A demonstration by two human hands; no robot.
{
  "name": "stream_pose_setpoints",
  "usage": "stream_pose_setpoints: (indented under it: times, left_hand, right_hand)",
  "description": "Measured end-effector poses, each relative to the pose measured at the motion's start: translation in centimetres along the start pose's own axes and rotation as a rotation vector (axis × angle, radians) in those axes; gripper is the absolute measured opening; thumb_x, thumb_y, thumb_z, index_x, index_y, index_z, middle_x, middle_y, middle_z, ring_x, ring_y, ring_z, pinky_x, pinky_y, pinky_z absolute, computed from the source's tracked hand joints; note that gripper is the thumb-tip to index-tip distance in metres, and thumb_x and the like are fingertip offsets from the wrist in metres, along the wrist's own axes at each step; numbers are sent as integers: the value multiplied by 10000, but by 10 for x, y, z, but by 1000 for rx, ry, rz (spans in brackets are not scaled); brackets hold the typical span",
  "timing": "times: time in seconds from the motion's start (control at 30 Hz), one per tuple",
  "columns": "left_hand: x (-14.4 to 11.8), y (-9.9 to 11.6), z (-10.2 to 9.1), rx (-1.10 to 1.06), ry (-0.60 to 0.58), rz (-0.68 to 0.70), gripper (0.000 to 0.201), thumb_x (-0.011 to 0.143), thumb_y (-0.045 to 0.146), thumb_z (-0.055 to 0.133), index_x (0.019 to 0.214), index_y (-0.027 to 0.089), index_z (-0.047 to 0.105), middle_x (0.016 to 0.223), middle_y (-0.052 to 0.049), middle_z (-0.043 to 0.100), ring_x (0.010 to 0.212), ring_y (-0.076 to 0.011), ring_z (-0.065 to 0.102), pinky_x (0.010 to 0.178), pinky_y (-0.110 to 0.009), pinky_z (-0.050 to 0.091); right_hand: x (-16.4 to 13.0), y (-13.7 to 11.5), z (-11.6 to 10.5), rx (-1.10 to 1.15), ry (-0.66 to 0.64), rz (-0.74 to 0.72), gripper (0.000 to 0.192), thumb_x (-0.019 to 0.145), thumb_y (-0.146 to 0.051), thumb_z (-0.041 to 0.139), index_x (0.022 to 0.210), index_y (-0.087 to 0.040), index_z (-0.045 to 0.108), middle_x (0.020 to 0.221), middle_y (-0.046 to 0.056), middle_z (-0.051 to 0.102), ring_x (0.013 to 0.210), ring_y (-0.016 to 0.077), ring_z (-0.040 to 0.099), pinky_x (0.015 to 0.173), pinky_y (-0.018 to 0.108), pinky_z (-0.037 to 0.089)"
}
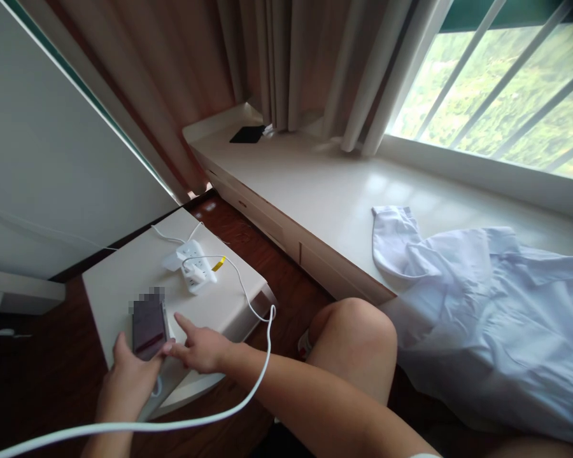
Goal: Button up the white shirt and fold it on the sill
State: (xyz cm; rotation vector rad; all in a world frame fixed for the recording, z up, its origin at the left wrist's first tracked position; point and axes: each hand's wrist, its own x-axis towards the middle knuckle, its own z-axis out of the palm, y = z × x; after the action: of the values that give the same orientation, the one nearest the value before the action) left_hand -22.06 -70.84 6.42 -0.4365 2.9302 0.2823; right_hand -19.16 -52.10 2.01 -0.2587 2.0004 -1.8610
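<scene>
Above the white bedside table (157, 254), my left hand (131, 381) is wrapped round the lower end of a smartphone (149, 327). The phone's screen faces up; its top is pixelated. Close by on the right is my right hand (200, 346), its index finger stretched out beside the phone. Another of its fingertips meets the phone's lower right corner, and I cannot tell whether it presses there or only rests. A small loop of white cord shows under my left hand. On the tabletop lies a white power strip (198, 267) with plugs in it and a yellow tag.
A white cable (248, 397) arcs from the table across the foreground, over my left forearm. To the right, a white shirt (496, 280) lies on the window ledge (315, 184). A flat black object (247, 134) sits near the curtains (286, 63). My bent knee (358, 331) is beside the ledge.
</scene>
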Motion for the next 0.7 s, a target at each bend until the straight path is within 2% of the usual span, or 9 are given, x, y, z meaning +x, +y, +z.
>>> stream_pose_setpoints:
  times: [0.07, 0.13, 0.37, 0.47, 0.6, 0.63, 0.7]
  left_hand:
    - [-5, 4, -2, 6, 32, 2, 1328, 710, 879, 614, 1665, 92, 134, 1473, -344, 534, 1321, -582, 552, 1050, -636, 495]
    - [-11, 9, -3, 24, 65, 8, 1343, 701, 917, 581, 1658, 79, 150, 1425, -359, 564, 1289, -584, 576, 1023, -636, 503]
    - [-16, 16, -6, 75, 85, 6, 1384, 686, 963, 522, 1597, -29, 202, 1280, -393, 625, 1181, -565, 647, 946, -611, 538]
    - [-14, 17, -6, 70, 92, -23, 1411, 653, 981, 534, 1573, -43, 225, 1291, -399, 613, 1202, -574, 631, 957, -614, 534]
    - [-10, 16, -9, 47, 65, -89, 1354, 639, 980, 548, 1489, -55, 348, 1321, -417, 583, 1225, -581, 611, 971, -610, 526]
    - [-8, 16, -10, 49, 50, -90, 1369, 644, 976, 550, 1501, -67, 324, 1341, -426, 565, 1238, -588, 599, 977, -613, 520]
    - [1, 14, -12, 60, 28, -76, 1439, 665, 959, 557, 1565, -97, 175, 1382, -441, 526, 1269, -599, 572, 999, -622, 502]
  right_hand:
    - [-25, 8, -3, -138, 25, -33, 931, 955, -744, 492, 1685, -248, 197, 927, 56, 735, 930, 260, 717, 894, 378, 569]
    - [-52, 15, -6, -226, 34, -18, 856, 975, -703, 479, 1671, -257, 253, 939, 63, 742, 978, 278, 719, 907, 378, 555]
    - [-140, 38, -23, -220, 103, 90, 612, 973, -511, 580, 1533, -274, 513, 956, 43, 747, 888, 198, 706, 816, 265, 525]
    - [-169, 45, -29, -153, 163, 149, 539, 989, -451, 550, 1500, -278, 544, 857, 17, 728, 777, 165, 684, 734, 239, 497]
    - [-194, 51, -33, -70, 241, 169, 506, 1006, -444, 523, 1483, -278, 541, 804, -8, 709, 660, 123, 616, 682, 224, 461]
    - [-197, 53, -33, -58, 262, 172, 501, 1007, -439, 519, 1480, -274, 542, 801, -9, 706, 642, 116, 601, 672, 222, 453]
    - [-201, 56, -32, -41, 290, 179, 498, 1007, -431, 519, 1476, -266, 544, 802, -7, 702, 626, 109, 585, 655, 219, 441]
